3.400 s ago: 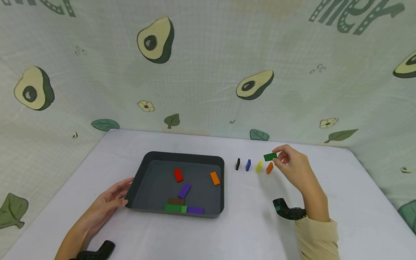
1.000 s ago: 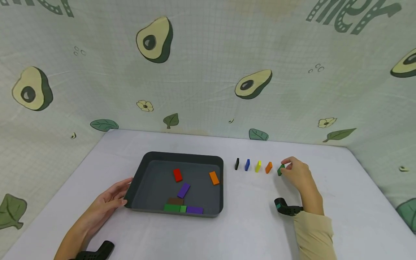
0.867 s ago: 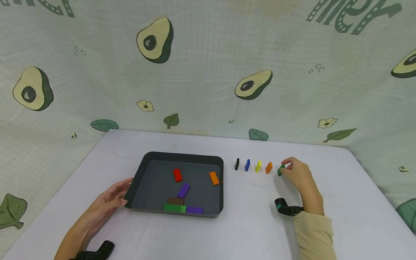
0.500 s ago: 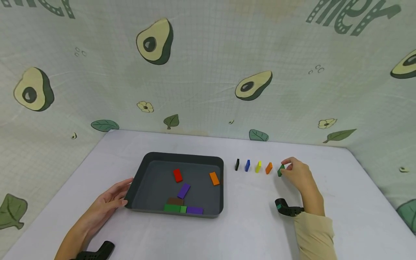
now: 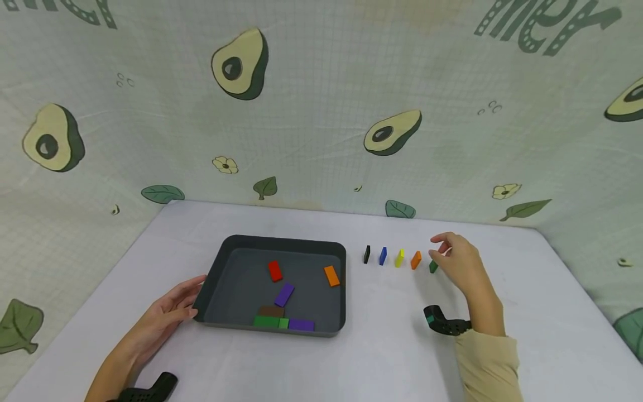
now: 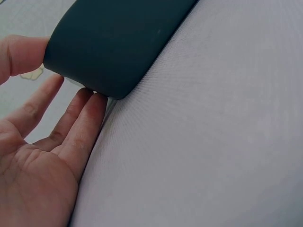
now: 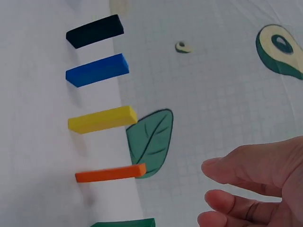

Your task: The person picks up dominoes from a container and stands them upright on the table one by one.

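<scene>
At the left end of a dark grey rectangular tray (image 5: 236, 285), my left hand (image 5: 163, 316) grips its near corner. In the left wrist view the thumb (image 6: 26, 56) laps over the rim and the other fingertips touch the outer wall. My right hand (image 5: 461, 263) hovers over an upright dark green block (image 5: 433, 267), thumb and forefinger apart with nothing between them. This block ends a row of thin upright blocks: black (image 5: 367, 254), blue (image 5: 383, 256), yellow (image 5: 399, 258) and orange (image 5: 416, 260). The right wrist view shows only the green block's top edge.
Inside the tray lie a red block (image 5: 275, 271), an orange tray block (image 5: 331, 276), a slanted purple block (image 5: 284, 295) and several more along the near wall. A white cloth covers the table (image 5: 382, 357); an avocado-print sheet (image 5: 321, 111) hangs behind.
My right hand carried the green block right of the orange one and stood it on the table. Its fingers have since parted and risen off it. The left hand stays put.
</scene>
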`<action>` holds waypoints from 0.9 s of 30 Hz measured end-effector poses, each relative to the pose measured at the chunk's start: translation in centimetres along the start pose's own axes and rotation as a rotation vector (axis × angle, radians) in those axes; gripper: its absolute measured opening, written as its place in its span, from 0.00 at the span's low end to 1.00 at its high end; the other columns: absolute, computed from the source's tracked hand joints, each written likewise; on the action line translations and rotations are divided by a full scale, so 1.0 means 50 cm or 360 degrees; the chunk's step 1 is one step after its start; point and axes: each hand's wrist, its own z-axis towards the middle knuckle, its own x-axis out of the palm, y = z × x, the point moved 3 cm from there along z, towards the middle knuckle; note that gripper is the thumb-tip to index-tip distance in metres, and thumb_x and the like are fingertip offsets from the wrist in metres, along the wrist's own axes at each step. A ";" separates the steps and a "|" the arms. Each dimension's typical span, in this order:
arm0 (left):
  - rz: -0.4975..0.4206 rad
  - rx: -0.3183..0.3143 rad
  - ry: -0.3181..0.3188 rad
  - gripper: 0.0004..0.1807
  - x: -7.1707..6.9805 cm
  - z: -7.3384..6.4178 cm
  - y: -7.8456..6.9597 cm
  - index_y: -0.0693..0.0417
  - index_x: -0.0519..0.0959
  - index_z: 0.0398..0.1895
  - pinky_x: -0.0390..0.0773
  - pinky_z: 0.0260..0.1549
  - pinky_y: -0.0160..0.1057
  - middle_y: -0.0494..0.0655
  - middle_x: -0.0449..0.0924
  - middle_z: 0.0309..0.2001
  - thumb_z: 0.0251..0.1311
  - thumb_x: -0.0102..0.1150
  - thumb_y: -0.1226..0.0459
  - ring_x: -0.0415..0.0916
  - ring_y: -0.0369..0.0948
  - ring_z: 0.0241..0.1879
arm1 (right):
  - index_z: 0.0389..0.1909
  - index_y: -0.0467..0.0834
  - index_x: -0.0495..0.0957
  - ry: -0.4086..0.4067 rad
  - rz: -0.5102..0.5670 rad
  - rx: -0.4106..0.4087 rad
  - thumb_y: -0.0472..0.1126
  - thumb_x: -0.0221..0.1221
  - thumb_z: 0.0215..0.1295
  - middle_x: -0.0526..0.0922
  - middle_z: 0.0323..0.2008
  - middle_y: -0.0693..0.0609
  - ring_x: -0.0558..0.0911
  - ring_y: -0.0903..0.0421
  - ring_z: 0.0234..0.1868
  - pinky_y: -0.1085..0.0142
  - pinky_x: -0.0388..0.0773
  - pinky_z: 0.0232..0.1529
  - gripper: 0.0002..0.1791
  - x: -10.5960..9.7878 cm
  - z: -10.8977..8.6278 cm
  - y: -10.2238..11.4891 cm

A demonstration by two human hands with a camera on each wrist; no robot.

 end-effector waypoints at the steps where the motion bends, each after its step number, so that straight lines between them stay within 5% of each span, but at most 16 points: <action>1: 0.0003 -0.0003 -0.0003 0.31 0.000 0.000 0.000 0.57 0.51 0.71 0.69 0.49 0.23 0.25 0.61 0.63 0.65 0.43 0.74 0.61 0.19 0.59 | 0.51 0.34 0.72 -0.0013 0.0009 -0.0028 0.38 0.54 0.63 0.72 0.36 0.40 0.70 0.48 0.36 0.64 0.68 0.30 0.18 -0.002 -0.001 0.007; 17: 0.0043 -0.0026 -0.0017 0.31 -0.001 0.001 0.004 0.56 0.51 0.71 0.69 0.49 0.23 0.25 0.61 0.62 0.65 0.44 0.73 0.61 0.19 0.58 | 0.47 0.36 0.75 0.0036 0.0209 -0.0449 0.35 0.57 0.62 0.76 0.39 0.44 0.76 0.51 0.38 0.57 0.76 0.41 0.13 0.008 -0.044 0.143; 27: 0.0040 -0.0007 0.0003 0.31 -0.003 0.000 0.005 0.57 0.51 0.71 0.69 0.49 0.23 0.25 0.61 0.62 0.65 0.43 0.73 0.61 0.19 0.58 | 0.45 0.41 0.76 0.0240 0.0203 -0.0597 0.37 0.59 0.61 0.79 0.39 0.50 0.76 0.54 0.40 0.56 0.76 0.45 0.12 0.048 -0.073 0.206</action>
